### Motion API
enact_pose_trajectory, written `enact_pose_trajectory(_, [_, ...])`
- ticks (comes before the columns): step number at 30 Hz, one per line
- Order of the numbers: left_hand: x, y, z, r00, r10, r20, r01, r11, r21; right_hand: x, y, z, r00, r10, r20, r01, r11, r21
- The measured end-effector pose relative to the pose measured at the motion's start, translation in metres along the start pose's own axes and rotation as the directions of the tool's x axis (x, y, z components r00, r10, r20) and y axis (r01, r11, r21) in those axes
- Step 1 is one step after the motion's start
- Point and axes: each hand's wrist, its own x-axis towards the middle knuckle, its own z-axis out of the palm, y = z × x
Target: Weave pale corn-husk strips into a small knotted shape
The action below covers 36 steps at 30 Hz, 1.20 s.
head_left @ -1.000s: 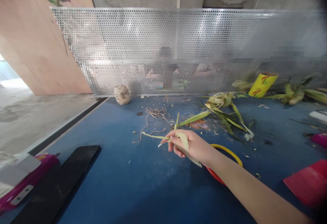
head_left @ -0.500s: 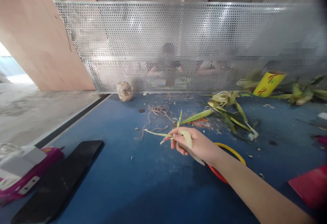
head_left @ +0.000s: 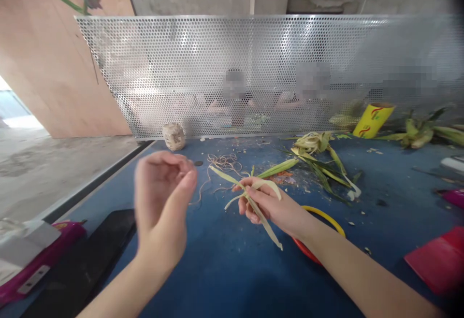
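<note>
My right hand (head_left: pixel 270 205) is closed around a small bundle of pale green leaf strips (head_left: pixel 250 197) that stick out to the left and trail down past my wrist. It hovers just above the blue table (head_left: pixel 217 269). My left hand (head_left: pixel 163 197) is raised in front of me, left of the strips, fingers loosely curled and slightly apart with nothing visible in them. It does not touch the strips.
A heap of green leaves (head_left: pixel 319 156) and a tangle of thin fibre (head_left: pixel 224 161) lie farther back. Other things about: a small woven ball (head_left: pixel 173 135), a yellow tube (head_left: pixel 373 120), a red-and-yellow ring (head_left: pixel 322 221) under my right wrist, a black slab (head_left: pixel 83 265), a perforated metal screen (head_left: pixel 253 71) with people behind.
My left hand has come up into view from the lower left. My right hand has lifted slightly and turned, so the strips now fan out more.
</note>
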Motion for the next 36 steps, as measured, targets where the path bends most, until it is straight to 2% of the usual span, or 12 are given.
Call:
enact_pose_trajectory(2, [-0.003,-0.014,0.003,0.987,-0.12,0.104,0.114,0.991,0.066,0.001,0.001,0.0,0.999,-0.035,-0.011,0.035,0.999,0.018])
enact_pose_trajectory(4, [-0.009,-0.03,0.006,0.933,-0.26,0.248,0.231,0.963,0.14,0.002,0.001,0.0,0.997,-0.071,-0.026,0.071,0.997,0.017])
enact_pose_trajectory(5, [-0.012,-0.037,0.007,0.906,-0.291,0.306,0.259,0.955,0.142,0.003,0.0,0.0,0.995,-0.089,-0.037,0.089,0.996,0.004])
enact_pose_trajectory(8, [-0.021,-0.049,0.009,0.856,-0.258,0.448,0.233,0.966,0.111,0.003,0.0,0.0,0.99,-0.13,-0.059,0.127,0.99,-0.054])
enact_pose_trajectory(10, [-0.024,-0.049,0.011,0.837,-0.244,0.49,0.251,0.967,0.052,0.002,-0.001,0.001,0.99,-0.133,-0.047,0.128,0.987,-0.095])
enact_pose_trajectory(12, [-0.024,-0.048,0.013,0.835,-0.262,0.485,0.289,0.957,0.018,0.001,-0.001,0.001,0.993,-0.117,-0.022,0.113,0.984,-0.139])
enact_pose_trajectory(16, [-0.02,-0.045,0.016,0.815,-0.356,0.457,0.367,0.928,0.068,-0.001,-0.002,0.001,0.995,-0.095,-0.019,0.088,0.967,-0.237])
enact_pose_trajectory(23, [-0.015,-0.047,0.012,0.822,-0.405,0.401,0.403,0.91,0.093,-0.001,-0.002,-0.003,0.991,-0.123,-0.053,0.092,0.914,-0.396])
enact_pose_trajectory(25, [-0.016,-0.046,0.011,0.819,-0.415,0.395,0.419,0.904,0.082,0.0,-0.001,-0.005,0.989,-0.138,-0.048,0.112,0.927,-0.359])
enact_pose_trajectory(32, [-0.02,-0.046,0.011,0.81,-0.429,0.4,0.433,0.897,0.086,0.004,0.004,-0.007,0.989,-0.146,-0.034,0.144,0.987,-0.067])
enact_pose_trajectory(34, [-0.02,-0.048,0.01,0.81,-0.438,0.391,0.439,0.894,0.091,0.003,0.002,-0.007,0.994,-0.11,-0.017,0.11,0.994,-0.021])
enact_pose_trajectory(36, [-0.02,-0.049,0.01,0.832,-0.417,0.366,0.43,0.901,0.05,0.002,0.0,-0.007,0.999,-0.029,0.025,0.028,0.999,0.018])
